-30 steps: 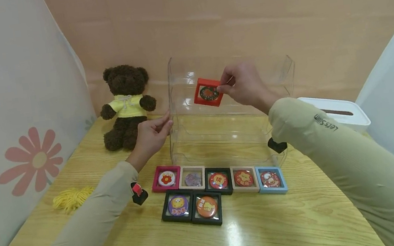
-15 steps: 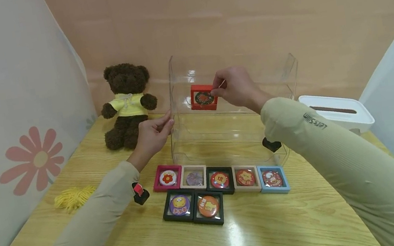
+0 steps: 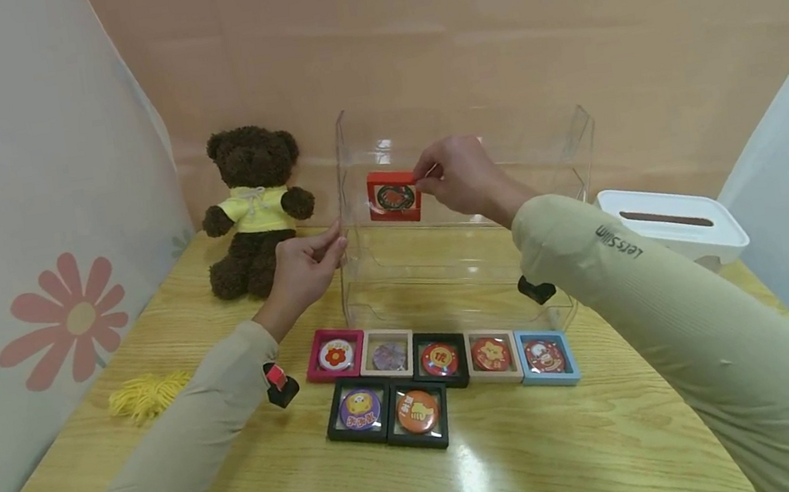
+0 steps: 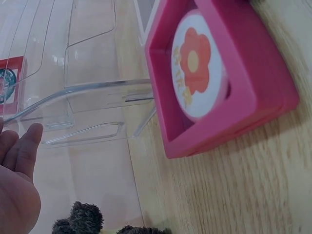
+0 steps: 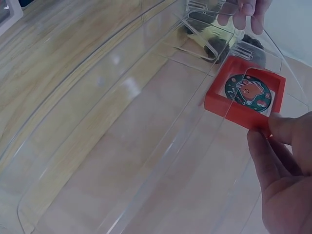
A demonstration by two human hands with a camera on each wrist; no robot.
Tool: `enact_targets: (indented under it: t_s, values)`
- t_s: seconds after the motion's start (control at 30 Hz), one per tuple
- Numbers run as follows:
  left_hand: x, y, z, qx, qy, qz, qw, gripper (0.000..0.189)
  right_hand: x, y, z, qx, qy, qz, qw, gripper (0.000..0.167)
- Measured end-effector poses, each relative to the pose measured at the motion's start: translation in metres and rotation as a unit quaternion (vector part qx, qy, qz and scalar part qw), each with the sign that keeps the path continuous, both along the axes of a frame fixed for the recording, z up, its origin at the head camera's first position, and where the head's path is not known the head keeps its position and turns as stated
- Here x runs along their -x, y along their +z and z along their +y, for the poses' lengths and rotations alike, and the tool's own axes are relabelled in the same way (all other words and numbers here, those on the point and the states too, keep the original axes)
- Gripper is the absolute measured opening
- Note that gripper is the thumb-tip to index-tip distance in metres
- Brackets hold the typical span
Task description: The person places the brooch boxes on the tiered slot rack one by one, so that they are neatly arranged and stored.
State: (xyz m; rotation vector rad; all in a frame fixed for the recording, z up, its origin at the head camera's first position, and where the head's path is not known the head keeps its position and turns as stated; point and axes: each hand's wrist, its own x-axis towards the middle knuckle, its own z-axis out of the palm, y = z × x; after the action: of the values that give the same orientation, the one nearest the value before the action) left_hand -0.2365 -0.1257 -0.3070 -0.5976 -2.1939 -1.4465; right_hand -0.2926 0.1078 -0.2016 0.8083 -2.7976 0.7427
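Observation:
A clear tiered display stand (image 3: pixel 340 165) stands on the table in the head view. My left hand (image 3: pixel 300 276) pinches its left side edge between fingers and thumb. My right hand (image 3: pixel 464 177) pinches the right edge of a small red square frame (image 3: pixel 393 196) at the stand's top tier, near its left end. Inside the frame (image 5: pixel 248 92) is a round dark green badge with a reddish-brown figure, seen in the right wrist view. The frame stands nearly upright, behind the tier's clear front lip. In the left wrist view, fingertips (image 4: pixel 33 134) of my left hand meet the stand's edge.
Before the stand lie several framed badges in two rows, among them a magenta frame (image 3: pixel 335 355), a light blue frame (image 3: pixel 546 357) and a black frame (image 3: pixel 416 416). A brown teddy bear (image 3: pixel 258 206) sits left, yellow yarn (image 3: pixel 148 396) nearer, a white tissue box (image 3: pixel 674 219) right.
My right hand has lowered the red frame and moved it left along the top tier, turning it straighter. My left hand has stayed on the stand's edge.

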Motion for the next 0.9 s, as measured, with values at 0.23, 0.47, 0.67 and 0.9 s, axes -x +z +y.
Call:
enact_targets:
  t_s: [0.23,0.47,0.67,0.9]
  values:
    - [-0.001,0.002,0.000,0.003,0.004,0.010,0.9999,0.026,0.000,0.000,-0.006,-0.004,0.022,0.006,0.9997,0.015]
    - [-0.001,0.001,0.003,0.002,0.005,0.012,0.9999,0.026,-0.001,-0.002,-0.010,0.000,0.016,-0.007,0.9999,0.017]
    - [0.000,0.001,0.008,0.002,0.000,0.018,0.9998,0.027,-0.003,-0.004,-0.007,0.007,0.012,-0.010,0.9999,0.018]
    - [-0.003,0.002,0.010,0.007,0.005,0.017,0.9998,0.026,-0.012,-0.002,0.006,0.000,0.031,0.016,0.9994,0.020]
